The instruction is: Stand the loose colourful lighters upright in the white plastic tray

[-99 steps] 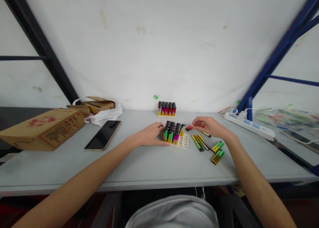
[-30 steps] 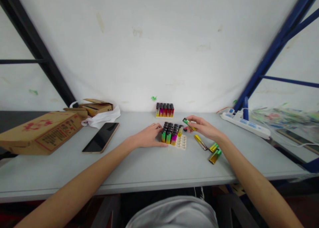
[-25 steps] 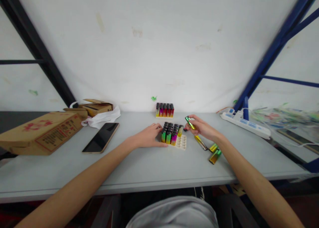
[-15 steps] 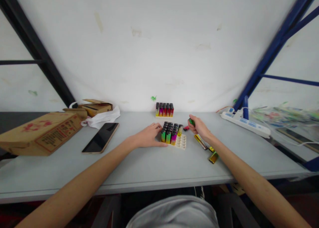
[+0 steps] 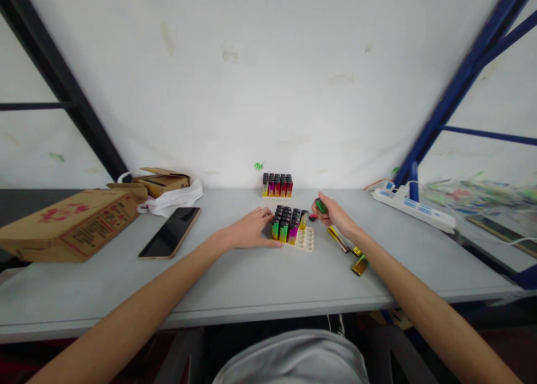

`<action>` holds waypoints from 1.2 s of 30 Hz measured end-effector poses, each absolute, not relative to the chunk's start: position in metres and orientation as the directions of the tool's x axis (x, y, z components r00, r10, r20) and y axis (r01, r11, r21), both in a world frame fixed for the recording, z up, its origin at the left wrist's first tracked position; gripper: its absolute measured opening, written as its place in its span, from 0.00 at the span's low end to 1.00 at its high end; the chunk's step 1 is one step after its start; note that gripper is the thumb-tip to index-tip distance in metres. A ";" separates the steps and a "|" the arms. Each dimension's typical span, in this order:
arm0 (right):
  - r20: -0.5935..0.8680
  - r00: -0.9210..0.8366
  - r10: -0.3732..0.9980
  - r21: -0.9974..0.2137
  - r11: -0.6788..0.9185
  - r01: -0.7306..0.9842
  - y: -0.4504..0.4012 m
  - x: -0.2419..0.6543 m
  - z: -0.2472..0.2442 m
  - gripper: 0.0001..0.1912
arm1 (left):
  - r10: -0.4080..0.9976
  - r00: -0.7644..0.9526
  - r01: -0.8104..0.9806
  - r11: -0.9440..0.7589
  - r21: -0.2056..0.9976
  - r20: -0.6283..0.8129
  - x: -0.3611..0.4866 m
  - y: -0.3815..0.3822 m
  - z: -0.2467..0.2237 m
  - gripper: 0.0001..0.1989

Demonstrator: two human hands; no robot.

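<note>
Change: a second ago the green lighter [image 5: 321, 206] lay slanted and exposed in the right hand [image 5: 331, 212]; now it is wrapped in a fist, thumb up by its end. Versus about three seconds ago, fewer lighters lie loose.
Meaning: one piece is off the table and in hand; the bare holes are as they were, so no count gained yet, by my read.
Right fingers: curled together, clamped on the green lighter, in the air right of the tray. No flame visible.
Left hand [image 5: 251, 230]: thumb and fingers spread apart around the tray's left end; pressure on it, cannot tell.
White tray [image 5: 306, 240]: left part packed with upright lighters [image 5: 284, 227], black tops up; one yellow lighter [image 5: 303, 220] stands behind the bare holes at right.
Rear block [image 5: 277, 185]: upright lighters, red and purple mostly, in rows near the wall.
Loose: red lighter [image 5: 312, 218] by the right hand; gold lighters [image 5: 359, 265] lying nearer the forearm, partly hidden.
Cardboard box [image 5: 100, 221]: far left, contents not visible.
</note>
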State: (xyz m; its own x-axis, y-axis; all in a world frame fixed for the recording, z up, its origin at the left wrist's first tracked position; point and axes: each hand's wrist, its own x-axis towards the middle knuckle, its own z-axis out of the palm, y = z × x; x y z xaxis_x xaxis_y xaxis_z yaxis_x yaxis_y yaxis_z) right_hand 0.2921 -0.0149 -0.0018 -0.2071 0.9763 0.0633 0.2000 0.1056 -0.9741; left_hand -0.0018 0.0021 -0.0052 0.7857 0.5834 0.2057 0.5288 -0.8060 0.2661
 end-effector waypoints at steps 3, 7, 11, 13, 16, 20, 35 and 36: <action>0.135 -0.231 0.964 -0.977 0.168 0.132 -0.018 0.292 0.003 0.33 | 0.588 0.787 0.536 -0.802 0.263 0.190 -0.001 0.001 -0.004 0.36; 0.238 -0.236 0.942 -0.947 0.279 0.157 -0.024 0.294 0.008 0.28 | 0.585 0.787 0.534 -0.805 0.260 0.194 -0.002 0.002 -0.004 0.36; 0.373 -0.265 0.889 -0.836 0.446 0.320 -0.025 0.296 0.007 0.24 | 0.576 0.790 0.521 -0.811 0.264 0.209 -0.002 0.002 -0.005 0.36; 0.427 -0.251 0.869 -0.780 0.494 0.384 -0.024 0.296 0.005 0.23 | 0.575 0.790 0.519 -0.812 0.267 0.212 -0.002 0.002 -0.005 0.36; 0.435 -0.258 0.863 -0.735 0.506 0.452 -0.024 0.295 0.001 0.22 | 0.581 0.786 0.524 -0.807 0.273 0.209 -0.001 0.002 -0.005 0.35; 0.459 -0.230 0.858 -0.696 0.508 0.508 -0.025 0.292 -0.005 0.23 | 0.595 0.780 0.538 -0.796 0.279 0.193 -0.001 0.002 -0.005 0.36; 0.418 -0.348 0.839 -0.636 0.544 0.547 -0.027 0.292 -0.005 0.23 | 0.601 0.781 0.553 -0.792 0.257 0.170 0.000 -0.001 -0.001 0.36; 0.417 -0.352 0.838 -0.639 0.546 0.542 -0.028 0.290 -0.005 0.23 | 0.601 0.780 0.553 -0.792 0.257 0.174 0.000 -0.001 -0.001 0.36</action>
